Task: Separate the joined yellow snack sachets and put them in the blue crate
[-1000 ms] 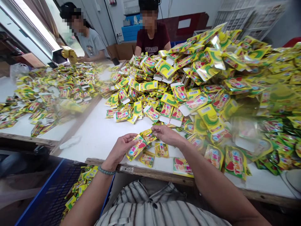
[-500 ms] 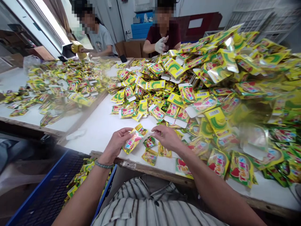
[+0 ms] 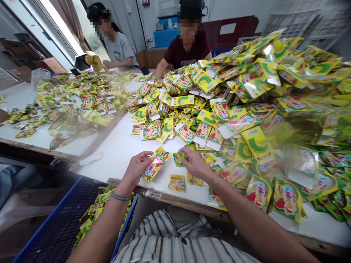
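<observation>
Between the thumb and fingers of my left hand point(image 3: 139, 166) is a small yellow-and-green candy box point(image 3: 155, 165), tilted, with a small packet showing at its upper end. To its right, my right hand point(image 3: 195, 162) pinches a small green sachet point(image 3: 179, 159) just over the white tabletop point(image 3: 109, 160). Below that hand lie a yellow sachet point(image 3: 177, 183) and a second yellow sachet point(image 3: 194, 179), both flat on the table. The fingertips of my right hand are partly hidden behind the hand itself.
A big heap of candy boxes point(image 3: 219, 109) rises ahead and to the right. Another pile of boxes point(image 3: 90, 98) covers the left table. By my left forearm stands a blue crate point(image 3: 55, 223) holding filled boxes. Two people point(image 3: 189, 47) sit across the table.
My right hand has left the box's upper end and moved slightly down, taking hold of the green sachet that lay on the table. My left hand still holds the box.
</observation>
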Demonstrator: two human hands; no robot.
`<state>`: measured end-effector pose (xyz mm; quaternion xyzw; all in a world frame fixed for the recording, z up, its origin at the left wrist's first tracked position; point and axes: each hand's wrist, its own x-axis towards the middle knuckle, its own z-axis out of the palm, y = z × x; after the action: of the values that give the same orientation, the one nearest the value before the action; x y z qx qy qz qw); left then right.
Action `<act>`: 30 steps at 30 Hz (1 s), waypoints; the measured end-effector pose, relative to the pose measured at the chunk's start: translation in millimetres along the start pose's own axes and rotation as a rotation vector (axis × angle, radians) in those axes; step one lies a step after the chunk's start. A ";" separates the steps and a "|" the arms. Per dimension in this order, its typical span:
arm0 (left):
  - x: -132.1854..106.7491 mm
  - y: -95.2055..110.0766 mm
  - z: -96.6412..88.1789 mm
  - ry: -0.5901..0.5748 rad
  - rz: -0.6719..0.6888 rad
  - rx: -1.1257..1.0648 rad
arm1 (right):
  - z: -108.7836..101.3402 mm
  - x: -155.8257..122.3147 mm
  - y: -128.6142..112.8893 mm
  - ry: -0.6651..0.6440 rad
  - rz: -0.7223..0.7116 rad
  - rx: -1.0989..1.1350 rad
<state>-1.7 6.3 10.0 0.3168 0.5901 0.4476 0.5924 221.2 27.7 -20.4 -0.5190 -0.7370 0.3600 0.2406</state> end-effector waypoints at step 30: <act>7.4 -6.3 2.1 -0.075 0.021 0.023 | -13.3 11.1 6.3 0.043 0.183 0.592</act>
<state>0.6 10.8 1.4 0.3463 0.5693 0.4346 0.6059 230.8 43.1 -17.2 -0.4983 -0.5449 0.5680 0.3634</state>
